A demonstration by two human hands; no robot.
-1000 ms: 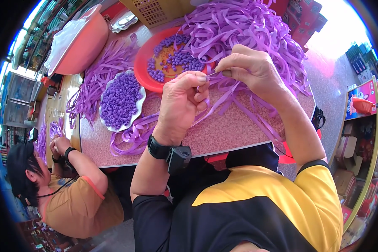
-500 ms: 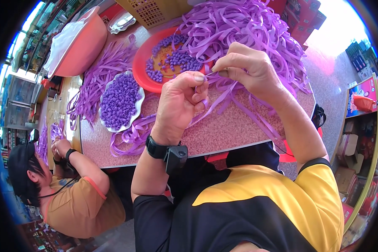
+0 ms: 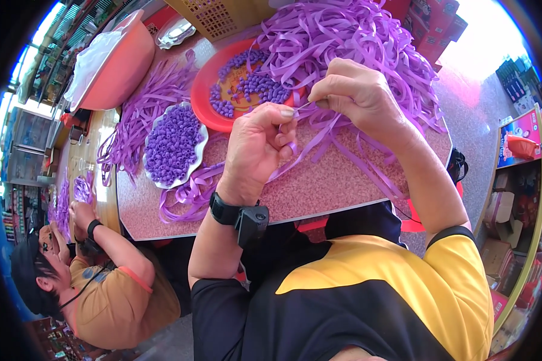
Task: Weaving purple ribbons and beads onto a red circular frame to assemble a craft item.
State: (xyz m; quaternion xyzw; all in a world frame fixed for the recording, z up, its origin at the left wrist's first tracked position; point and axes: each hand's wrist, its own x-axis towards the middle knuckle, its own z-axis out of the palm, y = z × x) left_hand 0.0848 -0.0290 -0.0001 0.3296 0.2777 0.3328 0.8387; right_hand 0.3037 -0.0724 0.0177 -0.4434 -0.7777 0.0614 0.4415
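Note:
Above the near half of the table, my left hand (image 3: 260,141) pinches a purple ribbon (image 3: 292,146) between thumb and forefinger, its other fingers curled. My right hand (image 3: 360,101) is closed in a pinch close beside it, on a thin pale strand (image 3: 304,106) that runs to the left fingertips. Whether this is thread, a needle or the ribbon's end is too small to tell. Just beyond my hands lies a red round tray (image 3: 200,108) holding purple beads (image 3: 271,90). Left of my left hand, a white scalloped dish (image 3: 199,153) is full of purple beads (image 3: 171,144).
A large heap of purple ribbons (image 3: 355,42) covers the far right of the table (image 3: 337,186). More ribbons (image 3: 147,105) lie at left, near a tilted pink basin (image 3: 126,66). A yellow basket (image 3: 220,18) stands behind. At left sits another person (image 3: 111,289) handling ribbons.
My right hand has shifted slightly right and up, and the gap between my hands has widened a little. The person at left has leaned and moved their hands.

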